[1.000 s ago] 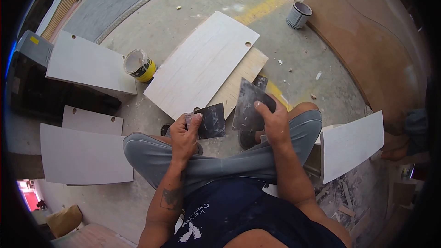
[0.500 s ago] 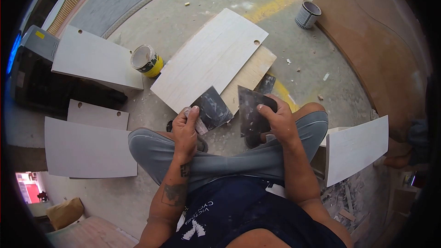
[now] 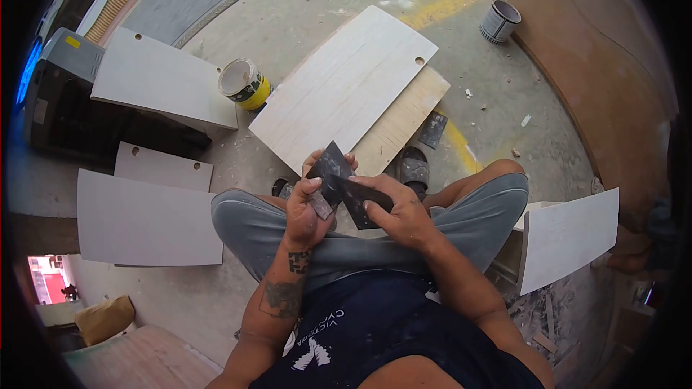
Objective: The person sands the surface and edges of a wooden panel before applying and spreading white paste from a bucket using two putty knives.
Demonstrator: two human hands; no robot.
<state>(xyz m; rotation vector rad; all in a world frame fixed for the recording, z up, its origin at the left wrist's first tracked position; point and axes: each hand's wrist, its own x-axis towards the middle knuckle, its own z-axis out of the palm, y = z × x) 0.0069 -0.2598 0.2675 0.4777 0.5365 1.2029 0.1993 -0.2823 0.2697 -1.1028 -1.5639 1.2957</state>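
Observation:
My left hand [image 3: 303, 212] is closed on a dark, putty-smeared flat scraper [image 3: 333, 160], thumb on its light edge strip and fingertips behind the blade. In my right hand [image 3: 402, 214] is a second dark scraper [image 3: 356, 210], gripped by its back edge. The two blades overlap in front of my lap, the right one crossing the lower part of the left one. Just beyond them lies a white board [image 3: 353, 86] with a round hole near one corner, resting on a bare plywood panel [image 3: 411, 118].
A yellow-banded can [image 3: 249, 93] stands left of the board, a grey can [image 3: 499, 21] at the far right. Another dark flat piece [image 3: 434, 129] lies by my foot. White panels [image 3: 148, 219] stand at left, a white drawer-like piece [image 3: 569, 237] at right. A large brown board [image 3: 577, 50] leans nearby.
My hands have come together: the right scraper has moved left and turned, and now overlaps the left one. The left scraper has tipped more upright, with fingers now behind it.

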